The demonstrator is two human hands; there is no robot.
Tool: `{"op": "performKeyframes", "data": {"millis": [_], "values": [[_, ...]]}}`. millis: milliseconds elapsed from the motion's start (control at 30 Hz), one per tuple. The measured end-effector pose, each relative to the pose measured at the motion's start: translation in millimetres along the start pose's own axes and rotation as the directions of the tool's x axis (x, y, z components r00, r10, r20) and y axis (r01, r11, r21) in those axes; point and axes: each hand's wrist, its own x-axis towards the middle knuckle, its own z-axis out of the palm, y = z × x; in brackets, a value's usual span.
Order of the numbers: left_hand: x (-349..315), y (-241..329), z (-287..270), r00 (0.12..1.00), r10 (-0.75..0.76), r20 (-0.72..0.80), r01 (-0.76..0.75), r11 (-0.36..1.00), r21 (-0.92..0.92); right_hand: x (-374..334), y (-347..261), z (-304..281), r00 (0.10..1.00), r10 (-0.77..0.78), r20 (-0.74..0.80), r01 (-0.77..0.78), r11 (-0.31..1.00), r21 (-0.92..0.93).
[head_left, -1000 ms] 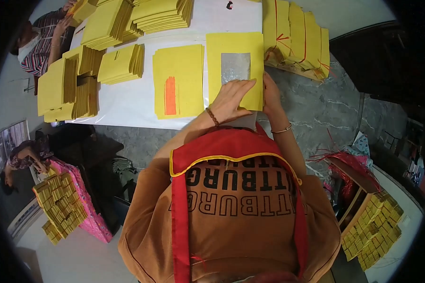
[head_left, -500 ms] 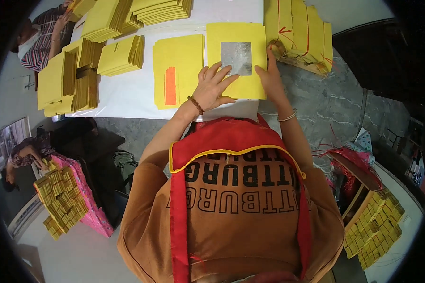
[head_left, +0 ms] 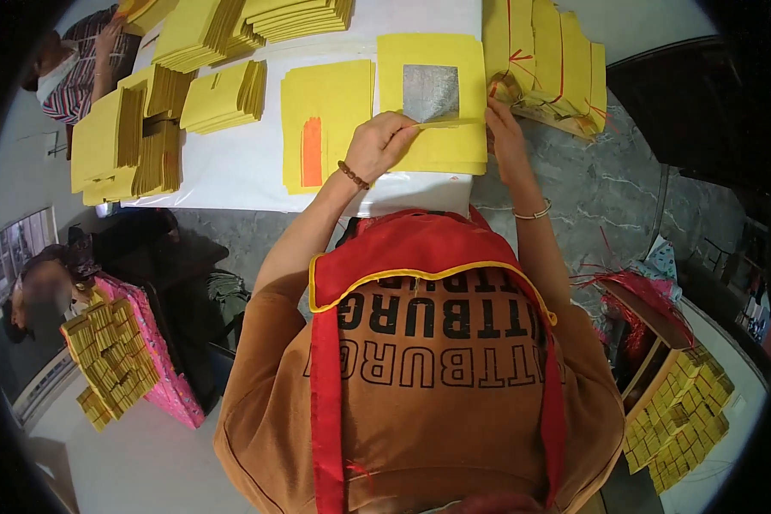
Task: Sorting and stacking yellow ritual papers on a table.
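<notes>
A yellow paper sheet (head_left: 441, 50) with a silver-grey square on it lies on top at the table's front right. Its near part is lifted and folded back over the lower portion of the silver square. My left hand (head_left: 379, 147) is closed, pinching the left end of that fold between thumb and fingers. At the sheet's right edge, my right hand (head_left: 507, 141) grips the fold's other end, its fingertips partly hidden. To the left lies a stack of yellow sheets (head_left: 343, 94) bearing an orange-red strip (head_left: 312, 154).
Piles of folded yellow paper (head_left: 103, 150) cover the left of the white table (head_left: 253, 171). Red-tied yellow bundles (head_left: 546, 51) stand beyond its right edge. Another person (head_left: 86, 60) works at the far left; someone else is beside a pink-covered table (head_left: 167, 385).
The near part of the yellow sheet has been lifted and folded away from me. My left hand has gone from spread fingers to a pinch; my right hand has shifted slightly right.
</notes>
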Motion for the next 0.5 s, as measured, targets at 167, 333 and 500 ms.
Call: {"op": "performKeyframes", "data": {"millis": [167,333,500], "values": [[3,-3,5,0.996,0.059,-0.061,-0.055,0.996,0.066,-10,4,-6,0.998,0.059,-0.019,-0.061,0.995,-0.078],[4,9,1,0.97,-0.143,-0.198,0.143,0.99,-0.016,-27,0,2,0.993,0.109,-0.035,-0.108,0.994,0.022],[9,-10,-5,0.94,0.34,-0.027,-0.324,0.914,0.243,-31,8,-6,0.993,0.041,0.108,-0.023,0.985,-0.17]]}}
